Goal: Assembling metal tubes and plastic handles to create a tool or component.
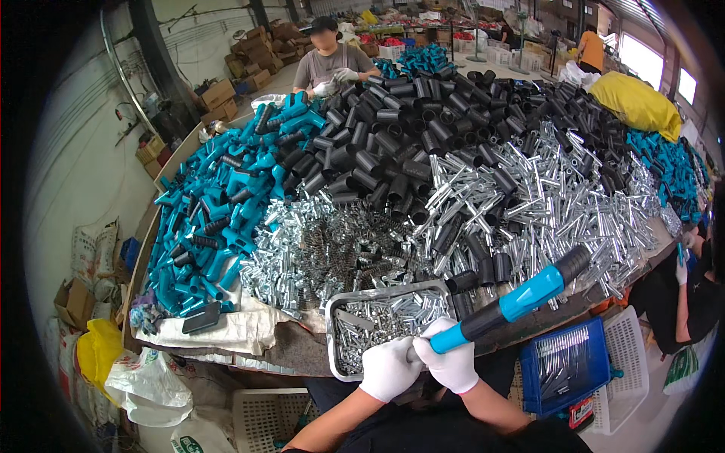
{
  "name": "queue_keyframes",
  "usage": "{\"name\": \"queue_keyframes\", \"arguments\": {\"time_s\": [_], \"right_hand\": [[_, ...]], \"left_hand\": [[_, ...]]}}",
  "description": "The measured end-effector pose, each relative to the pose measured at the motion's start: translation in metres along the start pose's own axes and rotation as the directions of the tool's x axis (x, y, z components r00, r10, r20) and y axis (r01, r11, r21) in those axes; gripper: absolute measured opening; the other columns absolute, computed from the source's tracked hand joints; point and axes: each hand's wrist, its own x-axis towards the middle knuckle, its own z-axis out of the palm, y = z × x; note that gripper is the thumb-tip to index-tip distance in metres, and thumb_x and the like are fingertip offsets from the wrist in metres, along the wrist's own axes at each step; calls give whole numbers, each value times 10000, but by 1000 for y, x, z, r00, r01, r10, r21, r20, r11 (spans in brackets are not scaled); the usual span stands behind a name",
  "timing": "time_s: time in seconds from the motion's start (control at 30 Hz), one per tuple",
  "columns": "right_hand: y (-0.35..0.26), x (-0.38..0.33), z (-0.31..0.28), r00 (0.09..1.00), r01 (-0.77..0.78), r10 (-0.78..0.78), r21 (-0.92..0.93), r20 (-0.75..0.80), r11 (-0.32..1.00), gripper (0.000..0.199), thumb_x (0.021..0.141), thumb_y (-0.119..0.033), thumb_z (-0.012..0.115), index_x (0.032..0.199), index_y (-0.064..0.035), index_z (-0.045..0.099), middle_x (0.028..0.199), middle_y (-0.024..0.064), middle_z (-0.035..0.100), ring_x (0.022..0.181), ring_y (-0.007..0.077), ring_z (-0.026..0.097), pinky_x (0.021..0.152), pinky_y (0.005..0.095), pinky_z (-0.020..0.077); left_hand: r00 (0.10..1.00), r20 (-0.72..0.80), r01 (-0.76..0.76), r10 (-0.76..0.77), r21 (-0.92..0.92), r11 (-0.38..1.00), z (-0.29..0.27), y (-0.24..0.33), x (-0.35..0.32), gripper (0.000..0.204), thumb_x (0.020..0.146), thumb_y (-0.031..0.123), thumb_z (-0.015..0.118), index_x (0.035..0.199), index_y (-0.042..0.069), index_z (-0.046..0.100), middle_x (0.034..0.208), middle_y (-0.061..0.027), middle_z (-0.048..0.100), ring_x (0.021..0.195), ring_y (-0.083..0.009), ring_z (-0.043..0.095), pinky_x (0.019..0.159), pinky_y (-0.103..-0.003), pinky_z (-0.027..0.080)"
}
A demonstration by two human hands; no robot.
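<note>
A long teal-and-black tubular tool body (532,294) with a ribbed black end slants up to the right. My white-gloved right hand (451,364) is closed round its lower teal end. My left hand (390,368), also gloved in white, is closed right beside that end, touching the right hand. A bit of grey metal shows between the two hands, too small to name; what the left fingers hold is mostly hidden. Just beyond the hands, a metal tray (331,336) holds many small silver metal parts (377,321).
Heaps cover the table: teal housings (219,204), black sleeves (400,136), springs (340,241) and silver rods (544,204). A phone (201,318) lies front left. A blue bin (566,366) and white crates flank me below. Co-workers sit across (332,64) and at right (683,302).
</note>
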Motion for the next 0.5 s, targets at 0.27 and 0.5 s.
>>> {"name": "queue_keyframes", "arguments": {"time_s": [0.27,0.5], "right_hand": [[1,22,4,919,130,-54,-171,391,977,323,727,-191,855,979,-79,685,852,67,667,756,197,649,684,314,514],[54,21,5,833,-217,176,17,525,976,176,844,-115,770,997,-43,720,932,37,713,870,101,664,773,273,535]], "left_hand": [[997,-81,-11,-20,-367,930,-7,-29,7,242,757,163,697,994,128,666,815,-155,690,747,-363,691,638,-412,550],[996,54,85,-73,-278,957,7,-52,16,203,789,206,682,960,98,702,803,-207,679,779,-411,672,672,-456,543]]}}
